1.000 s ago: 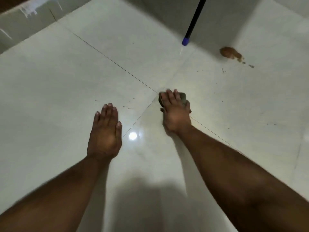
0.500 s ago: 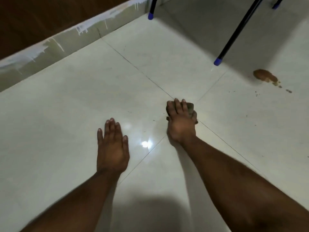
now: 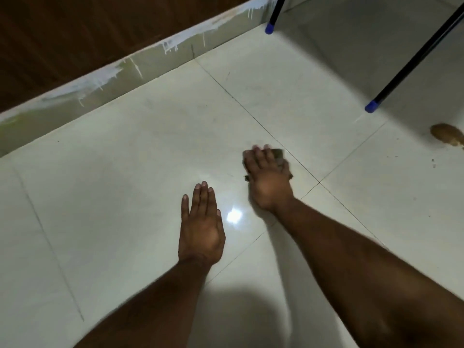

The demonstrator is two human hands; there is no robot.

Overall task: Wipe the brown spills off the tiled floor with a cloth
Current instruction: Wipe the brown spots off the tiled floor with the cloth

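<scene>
My right hand point(image 3: 267, 180) presses a small dark grey-brown cloth point(image 3: 280, 154) flat onto the pale tiled floor point(image 3: 125, 172), just left of a grout crossing. Only the cloth's far edge and right side show past my fingers. My left hand point(image 3: 200, 227) lies flat on the floor with fingers together, palm down, holding nothing, a little nearer to me and to the left. A brown spill point(image 3: 448, 136) sits at the far right edge, with small brown specks point(image 3: 433, 163) below it.
Two black legs with blue feet stand on the floor: one point(image 3: 371, 106) at the right near the spill, another point(image 3: 270, 28) at the top by the wall. A skirting tile with white paint drips point(image 3: 100, 84) runs along the brown wall at the left.
My view has swung left, so the spill now sits at the right edge and more wall shows. My right hand has slid the cloth left across the grout line. My left hand stays planted.
</scene>
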